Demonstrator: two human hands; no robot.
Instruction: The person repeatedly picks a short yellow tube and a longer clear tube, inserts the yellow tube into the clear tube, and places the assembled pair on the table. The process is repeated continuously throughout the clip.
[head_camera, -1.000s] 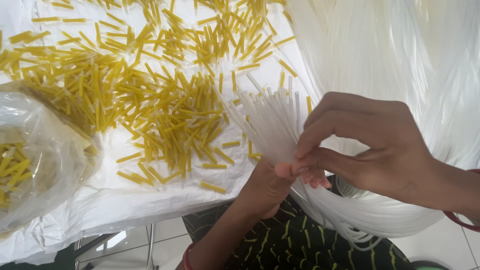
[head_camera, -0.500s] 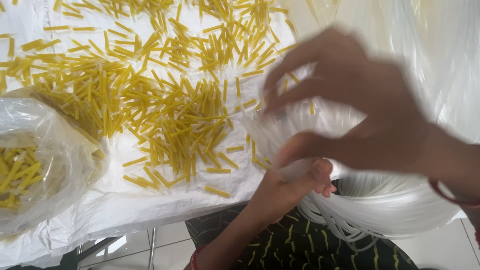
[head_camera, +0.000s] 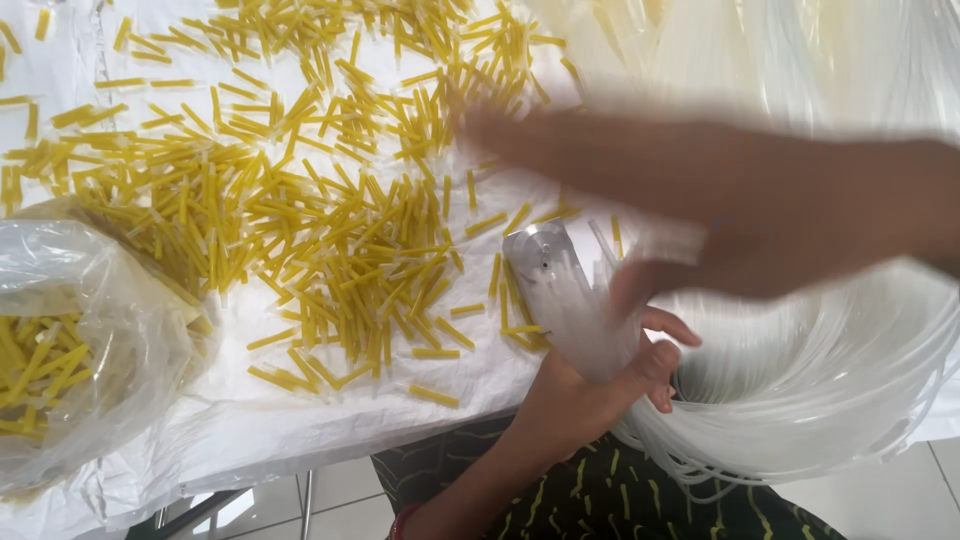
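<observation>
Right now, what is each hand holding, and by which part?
The left hand grips a bundle of clear thin tubes around its lower part, near the coil. The right hand is motion-blurred above it; whether it holds anything cannot be told.

Only package you've got in view is that clear plastic bag (head_camera: 80, 340) slumped at the left edge of the table. It's crinkly, see-through and roughly rounded, with a bunch of short yellow sticks (head_camera: 35, 375) showing through. No labels, signs or screens anywhere.
</observation>
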